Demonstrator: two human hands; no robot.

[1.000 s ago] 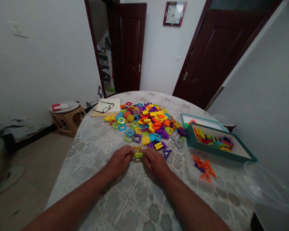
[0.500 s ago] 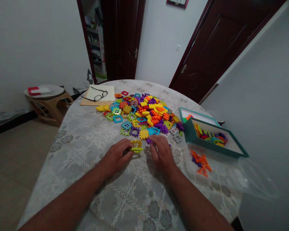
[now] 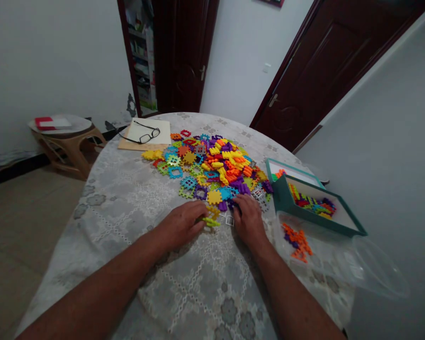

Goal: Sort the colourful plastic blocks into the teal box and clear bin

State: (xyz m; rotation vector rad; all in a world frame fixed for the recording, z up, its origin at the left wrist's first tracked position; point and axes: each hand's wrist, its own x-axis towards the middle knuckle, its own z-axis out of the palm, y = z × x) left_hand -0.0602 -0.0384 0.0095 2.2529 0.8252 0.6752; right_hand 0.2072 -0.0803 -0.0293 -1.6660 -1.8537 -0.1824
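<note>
My left hand [image 3: 187, 219] is closed on a few joined plastic building pieces [image 3: 211, 218], yellow with a lime-green edge, just above the cloth. At the near edge of the heap, my right hand [image 3: 248, 219] has its fingers curled on a dark purple building piece [image 3: 233, 202], mostly hidden by the fingertips. Between the hands lie a white window-frame piece [image 3: 230, 220] and a brighter purple piece [image 3: 223, 206]. Just beyond them sit a yellow square piece [image 3: 214, 197] and a blue piece [image 3: 228, 192], part of the mixed heap [image 3: 230, 163].
On the right stand a green box [image 3: 315, 225] with colourful pieces inside, its lid [image 3: 293, 170], and a clear plastic container [image 3: 326, 264] with orange and purple pieces. Black glasses [image 3: 145, 138] rest on paper [image 3: 164, 127] at the back left. A patterned cloth covers the table [image 3: 120, 208].
My right hand has shifted right and away from the brighter purple piece, uncovering it and the white window piece. My left hand, still holding the joined pieces, has moved slightly right. The view has tilted slightly.
</note>
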